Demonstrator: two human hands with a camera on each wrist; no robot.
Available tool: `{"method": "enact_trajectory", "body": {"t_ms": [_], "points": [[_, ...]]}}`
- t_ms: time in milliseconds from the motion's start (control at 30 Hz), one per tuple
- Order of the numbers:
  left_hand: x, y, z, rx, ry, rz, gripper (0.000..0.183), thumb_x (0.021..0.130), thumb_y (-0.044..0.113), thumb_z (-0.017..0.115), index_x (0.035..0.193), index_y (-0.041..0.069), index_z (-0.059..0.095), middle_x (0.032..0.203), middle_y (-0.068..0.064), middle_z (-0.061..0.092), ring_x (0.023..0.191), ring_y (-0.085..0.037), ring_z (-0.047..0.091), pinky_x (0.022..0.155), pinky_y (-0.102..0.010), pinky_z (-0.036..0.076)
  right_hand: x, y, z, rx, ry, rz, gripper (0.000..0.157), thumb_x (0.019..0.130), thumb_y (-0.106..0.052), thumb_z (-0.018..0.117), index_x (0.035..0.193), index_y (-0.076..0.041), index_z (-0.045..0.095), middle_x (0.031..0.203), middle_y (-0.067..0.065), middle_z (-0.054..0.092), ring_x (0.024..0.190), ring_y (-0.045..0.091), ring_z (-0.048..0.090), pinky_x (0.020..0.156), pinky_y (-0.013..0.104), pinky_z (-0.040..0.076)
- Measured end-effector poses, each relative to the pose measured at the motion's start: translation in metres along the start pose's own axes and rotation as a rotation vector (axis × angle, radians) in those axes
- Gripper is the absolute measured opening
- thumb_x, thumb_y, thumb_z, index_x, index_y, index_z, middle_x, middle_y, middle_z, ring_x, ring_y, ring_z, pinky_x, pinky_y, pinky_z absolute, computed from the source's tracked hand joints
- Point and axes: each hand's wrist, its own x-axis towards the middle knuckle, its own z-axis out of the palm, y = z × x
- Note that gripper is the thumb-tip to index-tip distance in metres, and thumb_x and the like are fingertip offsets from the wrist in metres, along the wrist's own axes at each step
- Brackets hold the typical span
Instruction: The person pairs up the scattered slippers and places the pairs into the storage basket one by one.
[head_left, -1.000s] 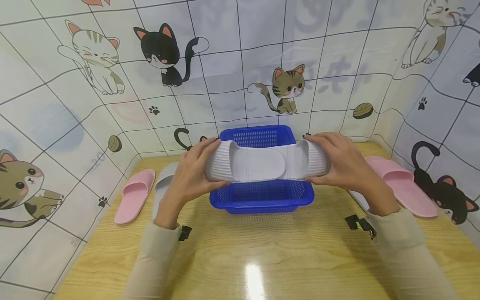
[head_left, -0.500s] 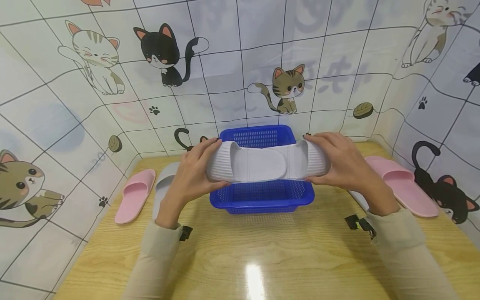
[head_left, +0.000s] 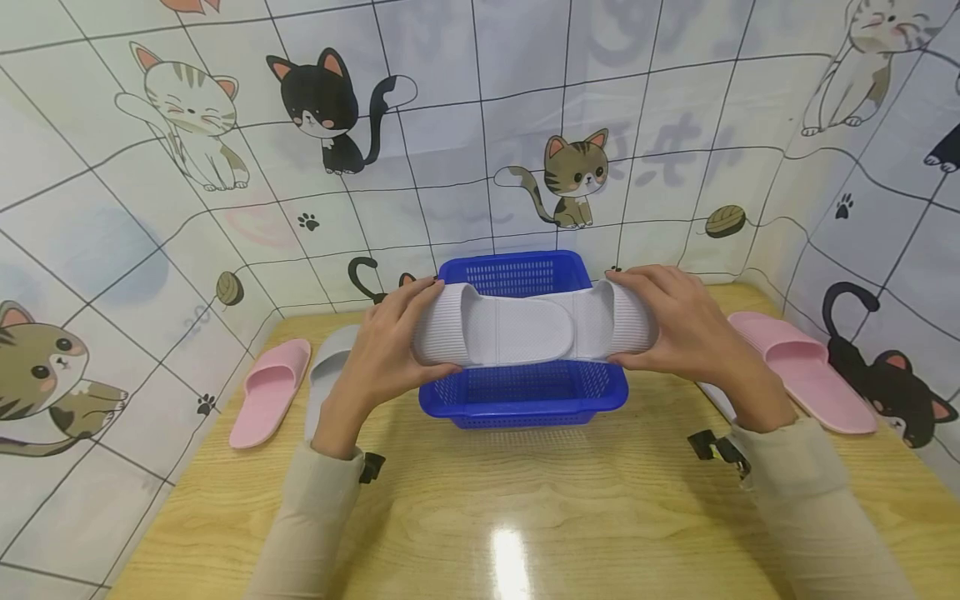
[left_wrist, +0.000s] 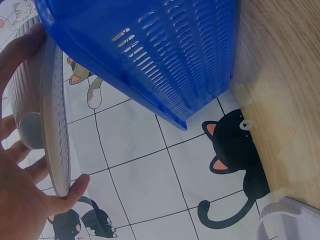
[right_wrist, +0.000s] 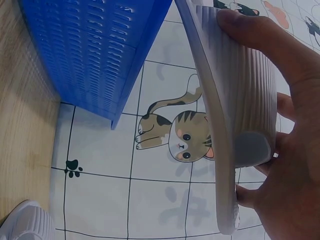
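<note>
In the head view, two pale grey slippers lie overlapped above the blue basket [head_left: 525, 409], straps at opposite ends and soles down. My left hand [head_left: 386, 342] grips the strap end of the left slipper [head_left: 517, 329], thumb at the near edge and fingers over the far side. The right slipper [head_left: 633, 321] is held the same way by my right hand [head_left: 682, 325], and its heel part is hidden under the other. Both wrist views show the ribbed straps and sole edges apart from the basket wall [left_wrist: 165, 45].
On the left of the wooden table [head_left: 450, 517] lie a pink slipper [head_left: 262, 408] and a grey slipper [head_left: 324, 367], partly behind my left hand. Another pink slipper [head_left: 821, 383] is at the right, beside a pale slipper [head_left: 718, 398] mostly hidden by my right arm. A cat-print wall covering [head_left: 450, 167] stands behind.
</note>
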Motion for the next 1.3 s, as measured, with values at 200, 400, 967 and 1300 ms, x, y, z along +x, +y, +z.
{"method": "enact_trajectory", "body": {"t_ms": [200,400,967,1300], "points": [[-0.0003,0.0001,-0.0002,0.004,0.002,-0.001,0.116,0.061,0.056,0.096,0.157,0.020,0.041,0.160,-0.008,0.045,0.140,-0.033,0.049,0.098,-0.054,0.044,0.0007,-0.0006,-0.0006,-0.003,0.004,0.000,0.104,0.053,-0.043,0.100,0.142,-0.011,0.058,0.130,0.016,0.063,0.118,0.038,0.055,0.096,0.059,0.045],[-0.0002,0.0007,0.0008,0.007,0.004,-0.001,0.116,0.060,0.055,0.097,0.157,0.020,0.042,0.159,-0.008,0.046,0.138,-0.034,0.050,0.098,-0.054,0.045,0.0008,-0.0009,0.0001,-0.005,0.004,0.001,0.104,0.052,-0.043,0.100,0.142,-0.011,0.058,0.130,0.016,0.063,0.118,0.039,0.055,0.096,0.060,0.045],[0.0002,0.0038,0.0014,0.012,0.001,0.004,0.117,0.060,0.055,0.097,0.157,0.020,0.041,0.159,-0.008,0.046,0.138,-0.032,0.050,0.100,-0.054,0.045,0.0000,-0.0016,0.0018,-0.013,0.001,0.004,0.104,0.053,-0.046,0.099,0.143,-0.012,0.058,0.132,0.016,0.062,0.120,0.039,0.055,0.096,0.059,0.045],[0.0006,0.0036,0.0021,0.011,0.003,0.011,0.117,0.061,0.055,0.097,0.157,0.020,0.041,0.159,-0.008,0.046,0.139,-0.032,0.050,0.102,-0.056,0.045,0.0002,-0.0018,0.0025,-0.015,0.008,-0.009,0.104,0.054,-0.047,0.098,0.143,-0.012,0.058,0.132,0.016,0.063,0.120,0.039,0.055,0.097,0.060,0.044]]}}
